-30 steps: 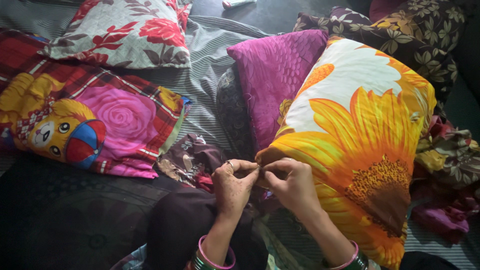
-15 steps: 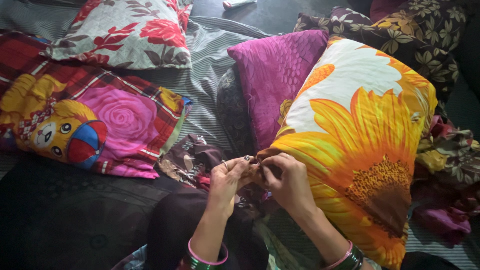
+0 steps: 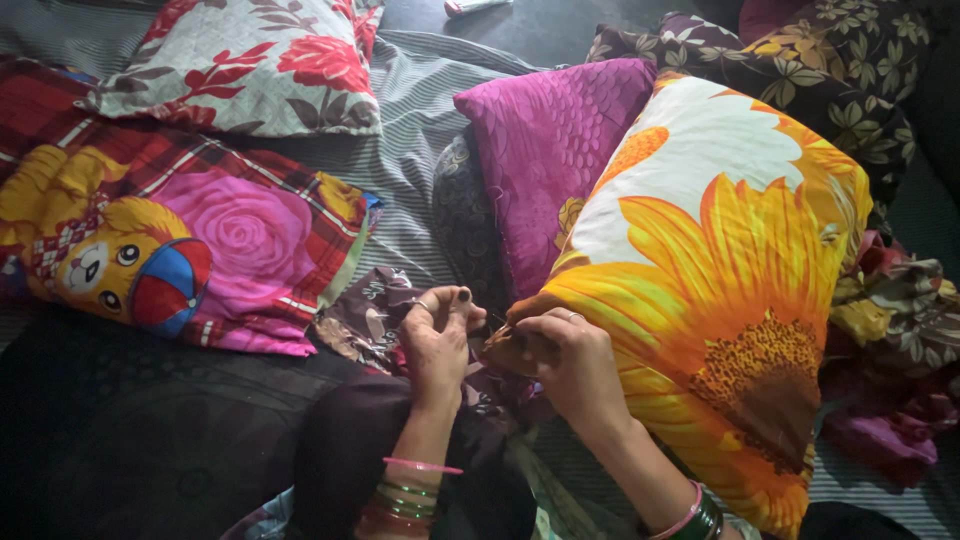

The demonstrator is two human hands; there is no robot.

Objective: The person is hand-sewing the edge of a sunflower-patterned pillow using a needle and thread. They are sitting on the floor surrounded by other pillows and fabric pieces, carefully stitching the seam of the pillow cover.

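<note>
Meanwhile the right hand (image 3: pixel 570 360) pinches the near corner of the sunflower pillow (image 3: pixel 720 280) to steady it, while the left hand (image 3: pixel 437 340), fingers pressed together, touches its seam

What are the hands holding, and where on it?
The right hand pinches the sunflower pillow at its near corner. The left hand is beside that corner; whether it holds anything cannot be told.

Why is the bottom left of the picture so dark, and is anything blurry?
Head view: light falls brightly on the sunflower pillow, while the lower-left floor area sits in deep shadow. Head view: the left hand and right hand look slightly soft at the pillow's corner, and no glare shows.
</note>
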